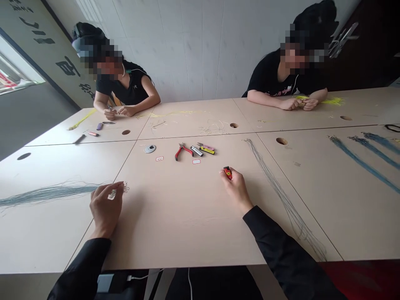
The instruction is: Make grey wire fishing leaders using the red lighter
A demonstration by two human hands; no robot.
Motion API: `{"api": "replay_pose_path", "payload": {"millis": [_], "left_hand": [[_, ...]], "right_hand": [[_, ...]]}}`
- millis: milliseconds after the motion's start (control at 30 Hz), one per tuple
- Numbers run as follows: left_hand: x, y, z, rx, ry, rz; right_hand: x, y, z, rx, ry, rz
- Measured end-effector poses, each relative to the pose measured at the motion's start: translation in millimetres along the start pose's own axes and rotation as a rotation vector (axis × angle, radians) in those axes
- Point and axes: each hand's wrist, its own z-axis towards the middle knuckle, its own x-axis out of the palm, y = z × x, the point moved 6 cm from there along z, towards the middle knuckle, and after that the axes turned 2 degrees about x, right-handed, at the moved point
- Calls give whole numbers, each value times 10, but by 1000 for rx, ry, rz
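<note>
My left hand (107, 206) is at the right end of a bundle of blue-grey cords (53, 193), its fingers pinched near small metallic pieces (126, 187). What lies between the fingertips is too small to make out. My right hand (238, 188) is closed around a red lighter (228, 172), above the table's middle. Right of that hand, another thin bundle of grey cords (278, 187) runs toward the table's front edge. Red-handled pliers (183, 151) lie beyond my hands, beside a white-and-black small tool (196, 151) and a yellow one (207, 150).
A round silver disc (150, 148) and small labels (159, 158) lie left of the pliers. Blue cord bundles (365, 164) are at the right. Across the table (175, 233) sit two people, their hands near yellow cords (334, 101). The tabletop has round holes (281, 141).
</note>
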Motion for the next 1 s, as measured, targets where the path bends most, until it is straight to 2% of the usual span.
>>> {"api": "replay_pose_path", "payload": {"millis": [133,233,333,467,600,700,800,900,1000], "left_hand": [[51,-244,68,-23,-113,-68],[202,-478,107,10,-184,-119],[403,-664,106,33,-192,-147],[645,-855,28,-24,-161,-171],[902,-1216,-80,-22,-42,-333],[1166,-1519,-144,-95,151,-587],[1368,-1770,-215,-160,328,-798],[1436,-1926,-285,-108,452,-892],[1440,-1956,-327,-66,505,-928]], "right_hand": [[13,5,1,-5,7,22],[23,8,3,-18,3,31],[26,4,4,-19,-8,24],[40,6,20,-7,10,39],[73,-4,88,62,19,90],[161,20,164,75,51,139],[252,74,210,15,78,160],[311,111,204,-28,121,166],[330,133,179,-21,170,164]]}}
